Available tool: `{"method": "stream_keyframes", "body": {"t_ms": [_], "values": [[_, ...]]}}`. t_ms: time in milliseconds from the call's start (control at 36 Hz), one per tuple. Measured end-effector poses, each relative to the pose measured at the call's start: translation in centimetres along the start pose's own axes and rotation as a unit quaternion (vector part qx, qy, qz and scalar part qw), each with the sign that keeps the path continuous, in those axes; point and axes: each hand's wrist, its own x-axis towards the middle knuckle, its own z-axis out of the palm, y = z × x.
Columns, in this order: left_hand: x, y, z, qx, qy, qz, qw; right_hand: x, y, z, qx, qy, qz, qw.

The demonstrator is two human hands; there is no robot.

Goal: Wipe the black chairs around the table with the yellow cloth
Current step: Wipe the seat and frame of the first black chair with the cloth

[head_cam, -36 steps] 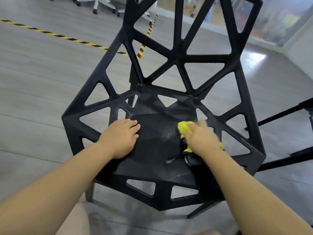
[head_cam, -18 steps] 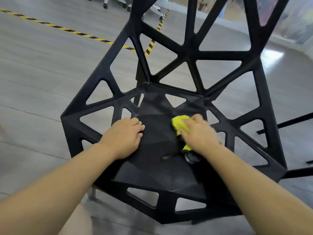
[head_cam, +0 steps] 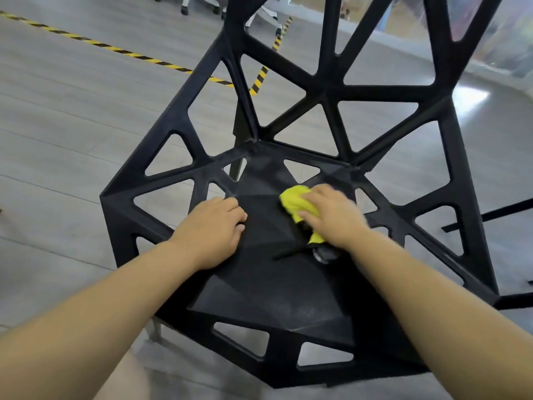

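A black chair [head_cam: 268, 290] with a web of triangular cut-outs fills the view, its seat below me and its back rising at the top. My right hand [head_cam: 331, 217] presses the crumpled yellow cloth [head_cam: 294, 202] onto the far right part of the seat. Part of the cloth pokes out under my wrist, next to a small dark object I cannot make out. My left hand [head_cam: 213, 226] rests flat on the left side of the seat, fingers together, holding nothing.
Grey plank floor [head_cam: 72, 116] surrounds the chair. Yellow-and-black tape [head_cam: 121, 50] crosses the floor behind it. White wheeled chair bases [head_cam: 202, 4] stand at the top. Black bars of another frame [head_cam: 504, 212] reach in at the right edge.
My right hand has slid the yellow cloth toward the back of the seat. My head has moved closer to the chair. My left hand has stayed on the seat.
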Motion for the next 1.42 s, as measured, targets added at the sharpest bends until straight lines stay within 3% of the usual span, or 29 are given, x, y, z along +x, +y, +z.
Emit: {"method": "stream_keyframes", "body": {"t_ms": [139,222,278,389,444,500,639,778,1000,1139,1250,1417], "values": [[0.1,0.1,0.2,0.001,0.004,0.0,1.0,1.7,4.4,-0.6,-0.129,0.068,0.227,0.963],[0.1,-0.1,0.3,0.014,0.007,0.0,1.0,2.5,1.6,-0.2,-0.085,0.061,0.287,0.952],[0.0,-0.1,0.2,0.014,0.001,0.0,1.0,2.3,-0.7,-0.1,-0.051,0.049,0.248,0.966],[0.1,0.0,0.1,0.015,-0.003,-0.002,1.0,-1.0,-4.0,0.1,-0.009,0.008,0.032,0.999],[0.1,0.1,0.0,0.017,-0.008,-0.003,1.0,-2.8,-3.4,-0.2,0.021,-0.015,-0.024,0.999],[0.2,0.2,-0.2,0.027,-0.021,-0.015,0.999,-4.0,-1.3,-0.5,0.002,-0.023,-0.005,1.0],[0.8,1.5,-0.5,0.043,-0.054,-0.048,0.996,-4.5,4.1,-2.3,-0.132,0.017,0.2,0.971],[2.2,4.0,-0.9,0.152,-0.151,-0.072,0.974,-2.9,2.7,-2.4,-0.167,-0.006,0.274,0.947],[3.0,7.2,1.3,0.144,-0.229,-0.106,0.957,-3.3,5.0,-4.6,-0.232,0.073,0.214,0.946],[3.6,7.3,2.3,0.066,-0.243,-0.114,0.961,-3.6,6.2,-4.0,-0.271,-0.005,0.182,0.945],[3.4,6.9,2.1,0.054,-0.248,-0.109,0.961,-4.1,5.6,-4.1,-0.217,-0.033,0.187,0.958],[3.3,6.8,2.1,0.038,-0.249,-0.108,0.962,-7.9,5.4,-2.4,-0.155,-0.003,0.085,0.984]]}}
